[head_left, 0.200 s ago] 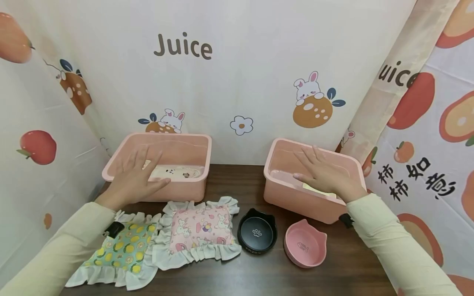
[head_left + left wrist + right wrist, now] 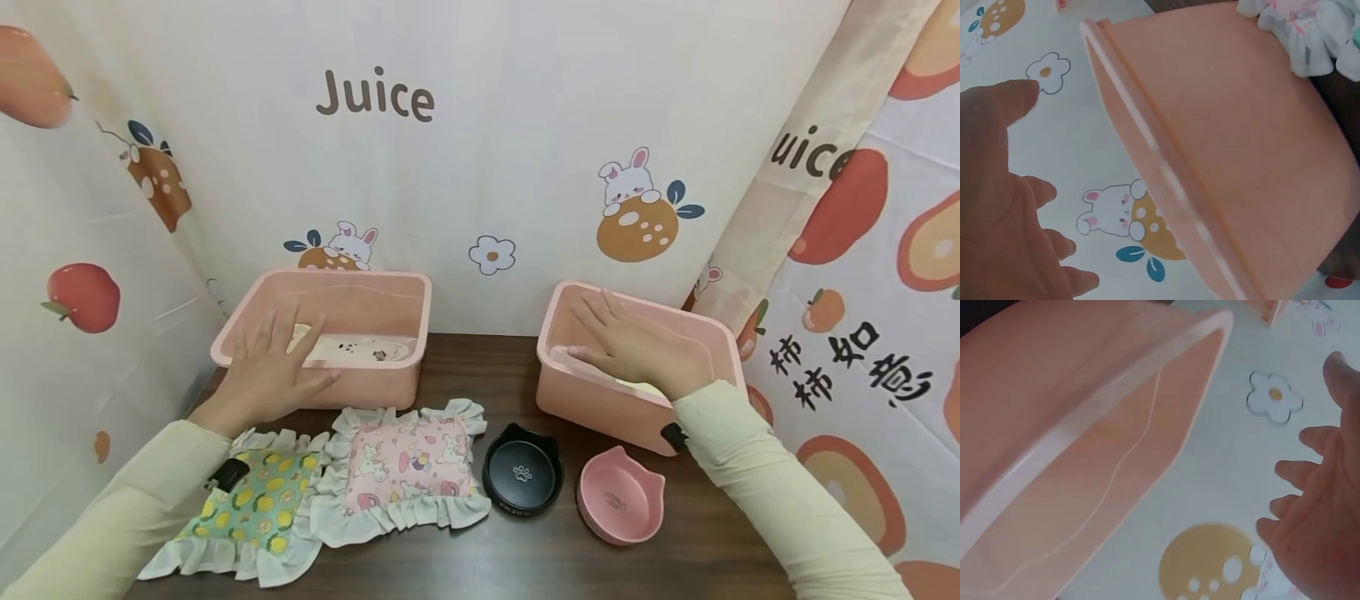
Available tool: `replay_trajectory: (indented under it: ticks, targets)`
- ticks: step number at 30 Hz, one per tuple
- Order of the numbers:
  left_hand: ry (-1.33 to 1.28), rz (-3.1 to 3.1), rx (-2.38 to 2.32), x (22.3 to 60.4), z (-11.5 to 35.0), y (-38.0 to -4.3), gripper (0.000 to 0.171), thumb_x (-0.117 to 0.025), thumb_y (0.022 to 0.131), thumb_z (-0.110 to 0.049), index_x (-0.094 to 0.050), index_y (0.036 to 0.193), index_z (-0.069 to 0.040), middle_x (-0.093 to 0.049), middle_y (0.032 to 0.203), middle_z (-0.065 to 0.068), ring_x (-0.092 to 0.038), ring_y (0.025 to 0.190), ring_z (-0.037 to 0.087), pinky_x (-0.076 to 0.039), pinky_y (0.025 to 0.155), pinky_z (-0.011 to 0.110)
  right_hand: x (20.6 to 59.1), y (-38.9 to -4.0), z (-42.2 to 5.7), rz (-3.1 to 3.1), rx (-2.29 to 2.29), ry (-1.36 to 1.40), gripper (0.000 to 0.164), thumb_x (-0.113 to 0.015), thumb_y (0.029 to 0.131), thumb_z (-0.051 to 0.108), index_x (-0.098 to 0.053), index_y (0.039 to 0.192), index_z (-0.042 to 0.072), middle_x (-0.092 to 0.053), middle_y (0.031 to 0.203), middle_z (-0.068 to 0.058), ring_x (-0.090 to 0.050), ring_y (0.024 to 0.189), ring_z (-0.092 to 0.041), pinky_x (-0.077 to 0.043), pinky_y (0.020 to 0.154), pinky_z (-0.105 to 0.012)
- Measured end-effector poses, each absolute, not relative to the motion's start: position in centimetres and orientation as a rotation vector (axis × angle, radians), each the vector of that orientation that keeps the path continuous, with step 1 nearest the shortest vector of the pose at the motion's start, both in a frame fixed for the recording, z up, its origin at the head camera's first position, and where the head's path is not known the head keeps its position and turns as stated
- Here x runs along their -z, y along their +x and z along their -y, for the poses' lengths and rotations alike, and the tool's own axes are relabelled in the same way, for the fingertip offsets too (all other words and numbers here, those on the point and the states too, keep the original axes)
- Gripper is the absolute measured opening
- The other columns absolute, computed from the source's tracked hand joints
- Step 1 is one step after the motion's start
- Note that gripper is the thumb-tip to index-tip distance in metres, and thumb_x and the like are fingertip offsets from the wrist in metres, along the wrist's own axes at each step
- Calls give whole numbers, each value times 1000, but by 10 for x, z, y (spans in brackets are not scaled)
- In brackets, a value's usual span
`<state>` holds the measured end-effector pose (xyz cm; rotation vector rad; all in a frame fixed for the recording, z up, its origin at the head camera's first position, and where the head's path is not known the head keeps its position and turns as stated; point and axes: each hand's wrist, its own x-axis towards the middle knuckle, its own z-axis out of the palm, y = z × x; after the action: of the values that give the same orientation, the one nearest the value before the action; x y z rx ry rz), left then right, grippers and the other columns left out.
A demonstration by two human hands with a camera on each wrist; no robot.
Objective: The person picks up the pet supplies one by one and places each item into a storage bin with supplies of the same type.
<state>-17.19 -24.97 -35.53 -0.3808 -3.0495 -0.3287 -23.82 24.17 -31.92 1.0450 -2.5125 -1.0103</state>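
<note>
My left hand is held with fingers spread over the front of the left pink bin, holding nothing. A cream-coloured thing with small dark prints lies inside that bin, partly covered by the hand in the head view. Over the right pink bin, my right hand also has its fingers spread and grips nothing. A pale yellow thing shows in that bin, mostly hidden behind the hand. Both wrist views show bare fingers apart from the bin walls.
In front of the left bin lie a green lemon-print cushion and a pink frilled cushion, edges overlapping. A black cat-eared bowl and a pink one stand right of them on the dark table. Printed curtains enclose the back and sides.
My right hand and forearm have shifted left over the right bin. The left hand has stayed nearly in place, fingers still spread. The bins, cushions and bowls have not moved.
</note>
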Motion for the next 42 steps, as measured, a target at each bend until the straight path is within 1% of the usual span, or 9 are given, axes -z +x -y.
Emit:
replay_trajectory:
  ticks: [2, 5, 10, 17, 22, 25, 31, 36, 42]
  targets:
    - [-383, 3048, 305, 360, 250, -167, 81, -46, 95, -56, -11, 155, -15, 13, 158, 23, 3, 141, 53, 2, 101, 77, 322, -243, -227, 2517, 961, 1072, 73, -43, 97, 52, -31, 149, 4, -32, 152, -20, -29, 141, -36, -16, 118, -46]
    - [-376, 3040, 293, 370, 253, -160, 80, -46, 95, -56, -15, 155, -13, 9, 158, 24, 3, 141, 53, 0, 99, 80, 334, -254, -205, 2818, 356, 1117, 70, -42, 99, 49, -25, 152, 6, -26, 156, -15, -23, 144, -33, -21, 117, -44]
    - [-354, 3021, 313, 387, 257, -145, 82, -48, 93, -59, -17, 155, -13, 7, 158, 23, 6, 142, 50, 1, 98, 81, 344, -262, -170, 3061, -198, 1039, 77, -41, 97, 54, -11, 155, 14, -6, 161, -9, -2, 148, -30, -16, 117, -48]
    - [-309, 3022, 339, 407, 260, -117, 85, -51, 92, -58, -10, 156, -19, 0, 158, 26, -7, 138, 56, -4, 96, 82, 362, -272, -132, 3004, -250, 1149, 75, -39, 99, 52, -11, 155, 12, -8, 161, -8, -1, 148, -27, -11, 119, -42]
    - [-271, 3031, 364, 419, 261, -101, 85, -51, 92, -58, -5, 156, -25, 2, 159, 24, -11, 136, 59, -6, 94, 83, 380, -278, -108, 2933, -257, 1229, 73, -37, 100, 51, -11, 155, 10, -9, 161, -9, -1, 148, -25, -8, 120, -37]
    - [-238, 3048, 411, 425, 262, -94, 84, -50, 92, -59, -6, 156, -25, 4, 159, 23, -8, 137, 58, -4, 94, 83, 388, -281, -95, 2909, -256, 1266, 73, -36, 100, 50, -11, 154, 8, -10, 161, -9, 0, 148, -24, -8, 119, -36]
    - [-161, 3088, 498, 438, 266, -77, 84, -51, 92, -57, -12, 156, -19, 2, 157, 27, 2, 140, 55, 2, 93, 83, 400, -285, -70, 2920, -334, 1301, 71, -35, 101, 48, -12, 154, 7, -11, 161, -12, 1, 148, -23, -7, 120, -34]
    - [-100, 3106, 556, 450, 268, -69, 84, -50, 92, -59, -13, 155, -17, 2, 156, 29, 8, 139, 55, 12, 94, 80, 413, -293, -51, 2931, -357, 1288, 69, -32, 102, 48, -9, 155, 9, -6, 161, -7, 2, 148, -19, -6, 119, -31]
    - [-72, 3107, 565, 459, 270, -64, 84, -50, 92, -60, -16, 155, -15, 3, 156, 30, 9, 138, 57, 15, 94, 78, 425, -299, -32, 2927, -337, 1285, 69, -29, 102, 50, -6, 155, 12, -5, 162, -4, 0, 148, -19, -8, 119, -32]
